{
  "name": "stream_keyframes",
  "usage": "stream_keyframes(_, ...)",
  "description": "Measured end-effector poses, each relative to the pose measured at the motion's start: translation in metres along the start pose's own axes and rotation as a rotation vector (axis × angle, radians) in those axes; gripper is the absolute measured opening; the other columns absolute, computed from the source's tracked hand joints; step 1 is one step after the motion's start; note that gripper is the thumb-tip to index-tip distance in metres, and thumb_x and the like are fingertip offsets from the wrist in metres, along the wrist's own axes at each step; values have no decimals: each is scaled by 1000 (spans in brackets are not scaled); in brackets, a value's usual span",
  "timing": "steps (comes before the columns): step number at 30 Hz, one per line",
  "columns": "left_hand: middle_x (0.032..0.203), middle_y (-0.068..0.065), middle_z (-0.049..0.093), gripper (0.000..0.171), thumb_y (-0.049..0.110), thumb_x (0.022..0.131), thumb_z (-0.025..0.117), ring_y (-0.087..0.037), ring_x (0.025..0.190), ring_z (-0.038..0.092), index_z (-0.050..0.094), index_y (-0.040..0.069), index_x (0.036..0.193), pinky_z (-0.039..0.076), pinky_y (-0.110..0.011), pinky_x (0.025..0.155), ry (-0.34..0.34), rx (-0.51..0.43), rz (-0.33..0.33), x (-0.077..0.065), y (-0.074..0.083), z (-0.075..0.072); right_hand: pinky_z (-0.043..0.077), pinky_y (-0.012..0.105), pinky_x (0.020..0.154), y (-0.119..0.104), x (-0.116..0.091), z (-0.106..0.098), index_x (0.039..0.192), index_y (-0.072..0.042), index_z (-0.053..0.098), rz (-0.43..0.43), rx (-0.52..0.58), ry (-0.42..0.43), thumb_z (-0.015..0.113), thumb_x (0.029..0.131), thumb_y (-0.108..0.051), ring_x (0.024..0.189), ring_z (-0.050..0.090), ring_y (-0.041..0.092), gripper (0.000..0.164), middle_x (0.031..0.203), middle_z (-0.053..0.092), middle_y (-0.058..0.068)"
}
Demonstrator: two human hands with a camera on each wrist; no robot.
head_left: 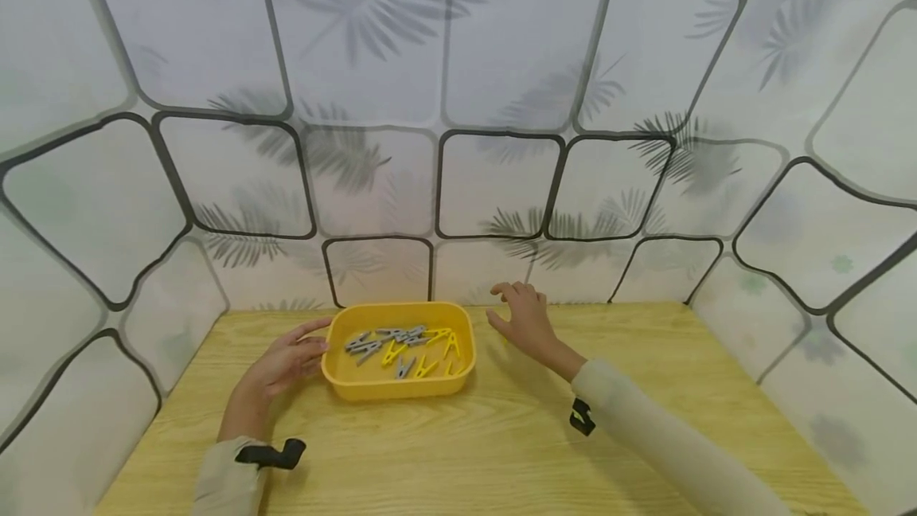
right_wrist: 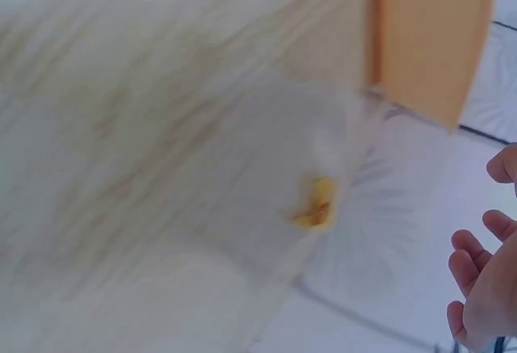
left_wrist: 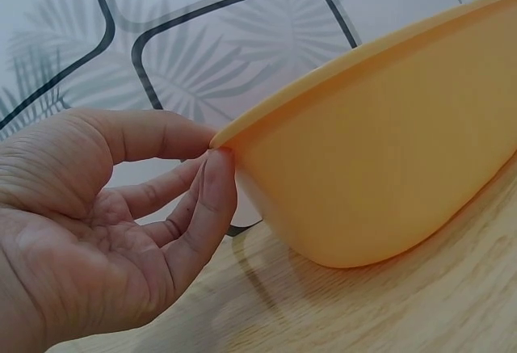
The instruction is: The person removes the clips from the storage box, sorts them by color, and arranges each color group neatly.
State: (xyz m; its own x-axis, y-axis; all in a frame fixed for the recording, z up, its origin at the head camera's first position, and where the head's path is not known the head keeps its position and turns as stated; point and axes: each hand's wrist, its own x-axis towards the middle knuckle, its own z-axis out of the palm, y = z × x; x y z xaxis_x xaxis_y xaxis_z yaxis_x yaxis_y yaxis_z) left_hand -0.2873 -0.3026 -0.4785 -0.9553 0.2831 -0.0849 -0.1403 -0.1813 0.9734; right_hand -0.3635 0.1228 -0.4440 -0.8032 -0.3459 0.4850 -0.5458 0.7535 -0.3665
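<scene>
A yellow plastic tub stands on the table with several grey clothespins and yellow clothespins lying loose inside. My left hand pinches its left rim, thumb and fingertips meeting at the edge in the left wrist view. To the right of the tub, my right hand hovers over the table, fingers loosely bent and spread, holding nothing. On the table near the wall, a small yellow clothespin shows blurred in the right wrist view, apart from that hand.
The wood-grain table meets a patterned wall covering right behind the tub. More of that covering rises along both sides. Dark straps with small mounts sit on both sleeves.
</scene>
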Motion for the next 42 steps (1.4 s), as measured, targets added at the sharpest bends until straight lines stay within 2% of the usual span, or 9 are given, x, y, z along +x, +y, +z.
stream_keyframes(4, 104, 8, 70, 38, 3, 105, 51, -6, 94, 69, 52, 25, 136, 59, -24, 84, 0, 3, 5, -1, 0, 0, 37, 55, 90, -16, 9, 0, 120, -11, 65, -20, 66, -25, 74, 93, -20, 99, 54, 32, 30, 105, 64, 12)
stream_keyframes(8, 103, 8, 70, 37, 3, 105, 52, -6, 94, 69, 53, 26, 134, 59, -23, 84, 7, 9, 10, -2, -1, 1, 38, 55, 90, -32, 14, 4, 119, -10, 65, -77, 123, -57, 76, 92, -18, 99, 56, 32, 30, 105, 65, 13)
stream_keyframes(15, 102, 9, 70, 37, 2, 105, 51, -5, 94, 69, 59, 32, 125, 58, -24, 85, 9, 4, 23, -1, -4, 0, 43, 49, 87, -55, 23, 16, 120, -10, 66, -218, 106, -152, 76, 92, -19, 98, 57, 27, 31, 107, 67, 14)
stream_keyframes(18, 103, 9, 70, 37, 2, 105, 51, -6, 95, 69, 58, 32, 125, 58, -24, 85, 2, 4, 24, -1, -5, 1, 41, 47, 87, -64, 29, 21, 123, -10, 66, -268, 88, -228, 76, 93, -19, 101, 57, 27, 33, 109, 66, 12)
stream_keyframes(23, 102, 9, 70, 36, 4, 105, 52, -6, 95, 69, 57, 30, 128, 58, -24, 85, 7, 19, 28, -2, -4, 2, 40, 50, 93, -78, 39, 26, 127, -10, 65, -331, 77, -377, 74, 94, -16, 111, 55, 29, 34, 119, 64, 15)
stream_keyframes(28, 101, 9, 69, 35, 4, 105, 52, -6, 94, 69, 58, 31, 127, 58, -25, 85, 8, 26, 23, -2, -3, 2, 38, 46, 91, -90, 46, 34, 124, -13, 66, -392, -3, -482, 77, 93, -21, 108, 52, 26, 34, 118, 62, 13)
stream_keyframes(33, 103, 9, 69, 35, 5, 105, 52, -6, 96, 69, 57, 31, 128, 58, -25, 85, 2, 29, 15, -2, -3, 2, 30, 37, 84, -97, 48, 44, 125, -18, 67, -419, -116, -574, 74, 95, -25, 100, 45, 20, 32, 116, 58, 7)
stream_keyframes(36, 104, 9, 69, 35, 5, 105, 53, -6, 97, 69, 56, 31, 130, 58, -25, 85, 8, 36, 11, -3, -4, 2, 29, 34, 83, -99, 50, 50, 127, -23, 68, -431, -177, -596, 73, 96, -27, 100, 44, 18, 32, 116, 57, 3)
stream_keyframes(42, 104, 8, 69, 37, 4, 105, 53, -6, 97, 69, 56, 28, 132, 58, -25, 85, 23, 33, 12, -2, -2, 2, 35, 34, 85, -102, 53, 60, 127, -28, 69, -461, -253, -592, 77, 93, -30, 104, 47, 17, 34, 118, 58, 0)
